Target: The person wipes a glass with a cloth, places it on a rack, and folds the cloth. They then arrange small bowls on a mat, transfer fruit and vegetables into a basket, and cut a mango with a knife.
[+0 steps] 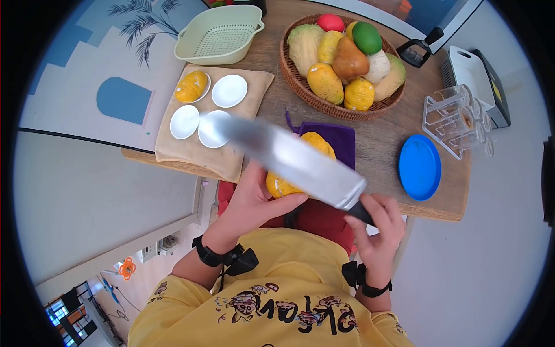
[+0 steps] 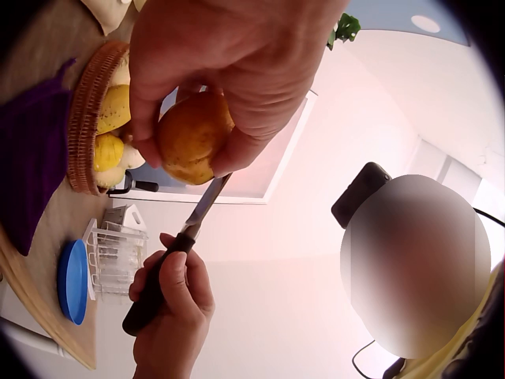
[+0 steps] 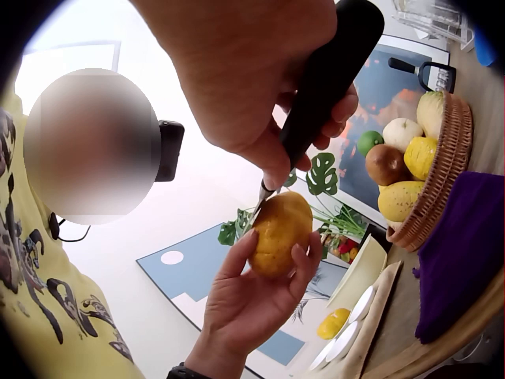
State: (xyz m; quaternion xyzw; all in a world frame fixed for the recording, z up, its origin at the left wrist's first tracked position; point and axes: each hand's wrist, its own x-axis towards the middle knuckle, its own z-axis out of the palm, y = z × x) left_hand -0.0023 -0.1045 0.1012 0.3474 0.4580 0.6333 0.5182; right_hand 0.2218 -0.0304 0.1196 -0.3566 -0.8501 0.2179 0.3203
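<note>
My right hand (image 1: pixel 378 231) grips the black handle of a large knife (image 1: pixel 298 165), whose wide blade slants up to the left across the head view. Behind the blade, my left hand (image 1: pixel 248 199) holds a yellow fruit (image 1: pixel 278 186) with its fingers and thumb around it. In the right wrist view the blade's edge lies against the top of the yellow fruit (image 3: pixel 280 237); whether it has cut in, I cannot tell. Part of the fruit is hidden by the blade in the head view.
A purple cloth (image 1: pixel 345 144) lies behind the fruit. Farther back stand a fruit basket (image 1: pixel 286 72) and a green colander (image 1: pixel 217 37). White dishes (image 1: pixel 229 91) and another yellow fruit (image 1: pixel 191 87) rest on a beige cloth at left. At right are a blue plate (image 1: pixel 420 168) and glass rack (image 1: pixel 457 124).
</note>
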